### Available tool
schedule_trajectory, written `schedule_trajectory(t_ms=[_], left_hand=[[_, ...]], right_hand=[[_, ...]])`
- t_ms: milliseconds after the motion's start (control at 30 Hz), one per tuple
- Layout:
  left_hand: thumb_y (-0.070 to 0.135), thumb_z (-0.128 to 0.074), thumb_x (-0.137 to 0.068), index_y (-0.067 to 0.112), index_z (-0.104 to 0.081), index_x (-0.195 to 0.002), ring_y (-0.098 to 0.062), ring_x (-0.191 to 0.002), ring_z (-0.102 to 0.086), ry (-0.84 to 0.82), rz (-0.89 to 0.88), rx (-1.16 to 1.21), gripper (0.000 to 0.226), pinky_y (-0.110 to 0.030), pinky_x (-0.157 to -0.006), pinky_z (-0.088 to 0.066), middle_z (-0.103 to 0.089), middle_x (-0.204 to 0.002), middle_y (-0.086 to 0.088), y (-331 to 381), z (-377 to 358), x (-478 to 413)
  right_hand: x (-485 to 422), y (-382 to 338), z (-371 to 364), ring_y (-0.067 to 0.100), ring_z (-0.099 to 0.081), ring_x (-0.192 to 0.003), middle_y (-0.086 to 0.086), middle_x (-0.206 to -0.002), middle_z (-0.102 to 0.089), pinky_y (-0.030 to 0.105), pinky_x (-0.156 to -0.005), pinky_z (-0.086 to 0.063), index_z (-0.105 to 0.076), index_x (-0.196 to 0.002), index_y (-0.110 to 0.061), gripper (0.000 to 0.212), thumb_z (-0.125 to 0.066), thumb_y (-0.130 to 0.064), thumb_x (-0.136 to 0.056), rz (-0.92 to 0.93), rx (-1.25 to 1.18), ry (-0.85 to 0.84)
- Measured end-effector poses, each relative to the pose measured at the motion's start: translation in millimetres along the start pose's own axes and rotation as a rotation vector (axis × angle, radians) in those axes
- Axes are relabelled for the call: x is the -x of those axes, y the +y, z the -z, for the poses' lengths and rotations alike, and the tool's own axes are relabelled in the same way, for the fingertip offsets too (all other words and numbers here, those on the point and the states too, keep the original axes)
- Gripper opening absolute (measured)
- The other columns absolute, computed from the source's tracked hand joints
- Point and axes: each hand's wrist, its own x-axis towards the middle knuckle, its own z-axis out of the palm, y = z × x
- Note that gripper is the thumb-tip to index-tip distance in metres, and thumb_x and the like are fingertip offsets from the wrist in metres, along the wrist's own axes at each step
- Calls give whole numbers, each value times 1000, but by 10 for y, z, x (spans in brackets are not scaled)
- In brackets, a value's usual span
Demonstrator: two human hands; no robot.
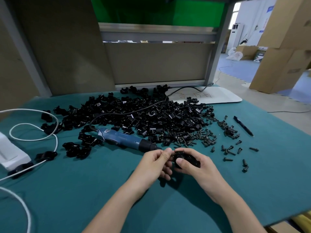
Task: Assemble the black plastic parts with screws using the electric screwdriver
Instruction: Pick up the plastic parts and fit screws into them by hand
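Both hands meet over the middle of the bench [84, 190], a little toward its near edge. The right hand [198, 167] curls its fingers round a black plastic part [186, 158], with the thumb pressed on its front. The left hand [155, 163] pinches the left end of that same part between thumb and first finger, and its other fingers are bent under it. I cannot tell if a screw is in that pinch.

The electric screwdriver [124, 139] lies flat on the green cloth just beyond the left hand, with its tip pointing at the hands. Its black cord [134, 111] runs back over the big pile of black parts [151, 118], which fills the middle of the bench. Loose screws [205, 137] lie scattered beside the pile, toward the right edge. A pen [243, 126] lies near the right edge. A white board [215, 96] sits at the far right corner. A white cable [33, 130] loops along the left edge beside a white box [10, 152].
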Motion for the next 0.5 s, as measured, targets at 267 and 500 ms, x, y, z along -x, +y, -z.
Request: schedule_trajectory(t_ms=[267, 500], left_hand=[[23, -54, -103, 3, -67, -91, -11, -56, -61, -12, -97, -141, 27, -21, -56, -52, -65, -73, -2, 72, 36, 37], [20, -60, -100, 8, -68, -94, -11, -65, -63, 24, -155, -196, 16, -23, -65, -55, -67, -73, 2, 34, 30, 46]], right_hand=[[-1, 11, 5, 18, -73, -105, -2, -111, -77, 28, -90, -60, -76, -112, -36, 28, -76, -40, -84, 9, 14, -2], [-2, 9, 6, 22, -73, -106, 2, -112, -77, 33, -91, -60, -77, -110, -34, 26, -75, -36, -85, -14, -24, 4]])
